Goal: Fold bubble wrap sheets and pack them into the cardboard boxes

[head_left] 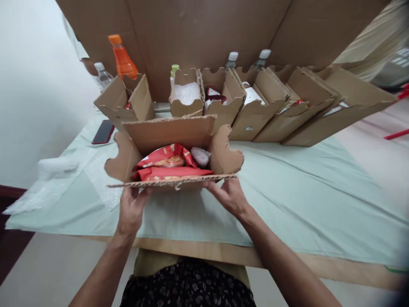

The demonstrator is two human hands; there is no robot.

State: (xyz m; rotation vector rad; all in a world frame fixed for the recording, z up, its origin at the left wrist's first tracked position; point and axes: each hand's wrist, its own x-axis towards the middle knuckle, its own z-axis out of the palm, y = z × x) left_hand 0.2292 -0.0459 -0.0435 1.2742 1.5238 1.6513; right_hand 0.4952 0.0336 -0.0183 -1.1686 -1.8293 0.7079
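Between my two hands is an open cardboard box (169,130), turned with its long side toward me. Red food packets (174,171) and a small greyish wrapped item (200,157) lie inside it. My left hand (131,209) grips the box's near left corner, thumb against the front wall and fingers partly hidden under the side. At the near right corner my right hand (230,196) holds the box the same way, its fingers partly out of sight behind the cardboard. Whether the box's underside touches the table is hidden.
Behind stands a row of cardboard boxes (258,121) with goods in them. Bottles, one an orange bottle (124,59), stand by a tall cardboard panel (204,34). A phone (103,131) and bubble wrap (47,183) lie left on the green tablecloth (287,192).
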